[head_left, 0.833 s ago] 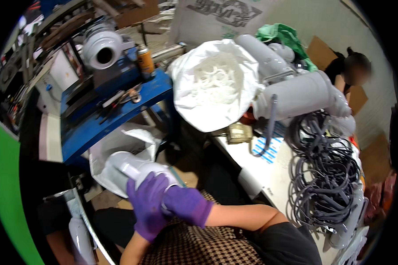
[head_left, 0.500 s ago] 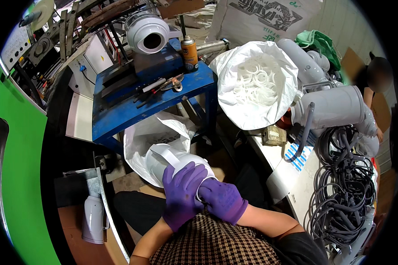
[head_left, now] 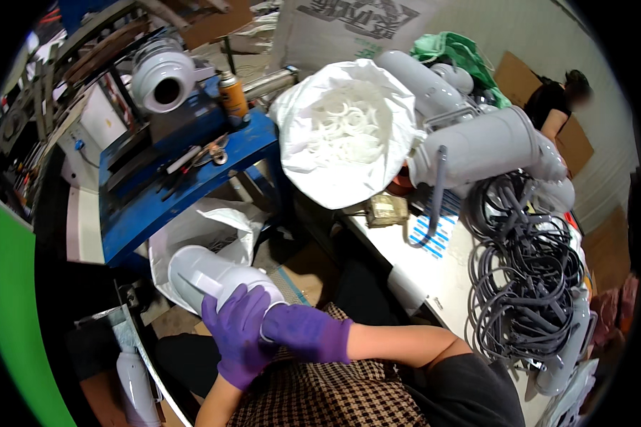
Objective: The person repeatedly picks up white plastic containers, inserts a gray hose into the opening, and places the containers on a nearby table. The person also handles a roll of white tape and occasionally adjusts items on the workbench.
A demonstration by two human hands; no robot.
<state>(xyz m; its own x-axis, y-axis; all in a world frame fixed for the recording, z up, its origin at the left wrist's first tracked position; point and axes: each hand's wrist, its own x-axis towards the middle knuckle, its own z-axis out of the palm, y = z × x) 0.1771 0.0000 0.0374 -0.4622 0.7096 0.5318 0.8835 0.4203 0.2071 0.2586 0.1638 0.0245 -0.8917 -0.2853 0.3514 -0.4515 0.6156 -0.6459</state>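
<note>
A pale grey plastic can (head_left: pixel 233 276) with a side handle lies tilted across my lap, its mouth toward me. My left hand (head_left: pixel 239 333), in a purple glove, is closed around the can's neck end, fingers over the top. At the mouth, my right hand (head_left: pixel 303 332), in a matching glove, has its fingers curled against the rim. They hide most of the opening, so I cannot see whether a small part is held there. The can's far end rests against a white sack (head_left: pixel 165 245). White plastic rings (head_left: pixel 345 128) fill an open white bag (head_left: pixel 306 178).
A blue metal bench (head_left: pixel 189 213) carries another grey can (head_left: pixel 165 78), a spray can (head_left: pixel 233 99) and pliers (head_left: pixel 217 151). On the white table (head_left: pixel 388 249) at right lie a large grey can (head_left: pixel 477 149) and coiled grey straps (head_left: pixel 527 277). Another person (head_left: pixel 552 107) is at far right.
My view has swung right, so the scene sits farther left. My right wrist has turned, its forearm now lying more level; both hands stay on the can.
</note>
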